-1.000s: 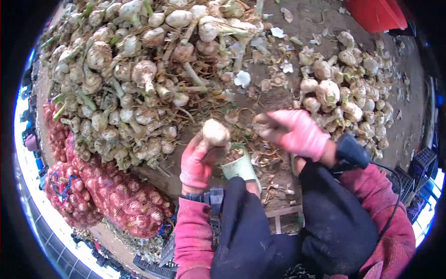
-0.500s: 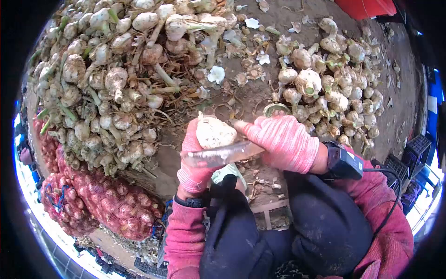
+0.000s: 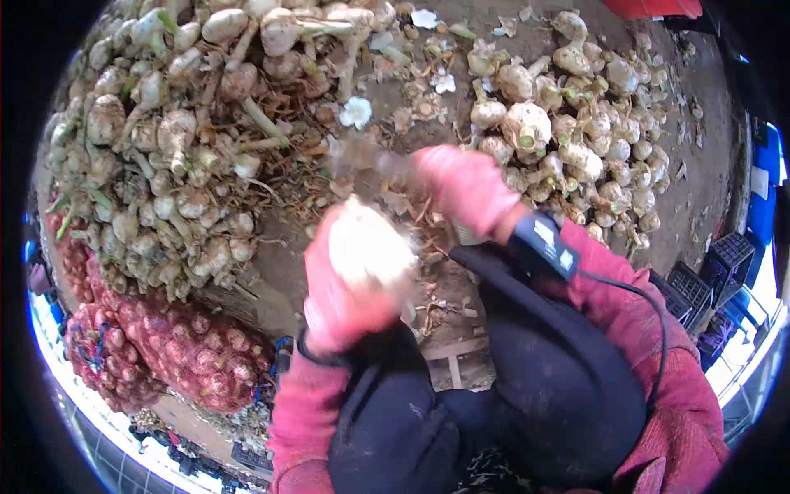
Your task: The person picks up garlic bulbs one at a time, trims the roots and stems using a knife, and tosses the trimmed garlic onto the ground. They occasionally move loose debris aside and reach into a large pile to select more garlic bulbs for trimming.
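Note:
A pale garlic bulb [image 3: 369,244] sits in my left hand [image 3: 339,306], its gloved fingers wrapped round it in front of my knees. My right hand [image 3: 467,188], also in a pink glove, is closed on a knife [image 3: 372,160]. Its blade points left, beyond the bulb and apart from it, and is smeared by motion. Left of my hands rises a large heap of garlic with stems and roots [image 3: 177,136]. To the right lies a second pile of garlic bulbs [image 3: 588,140] with short-cut stems.
Red mesh sacks full of bulbs [image 3: 193,354] lie at the lower left. Black plastic crates [image 3: 731,262] stand at the far right, and a red container [image 3: 654,8] at the top right. Peelings and root scraps litter the dirt ground [image 3: 284,288].
My right hand has swung the knife up and away from the bulb, toward the upper left. The left hand still holds the bulb, now turned and slightly lower. The whole view has shifted a little.

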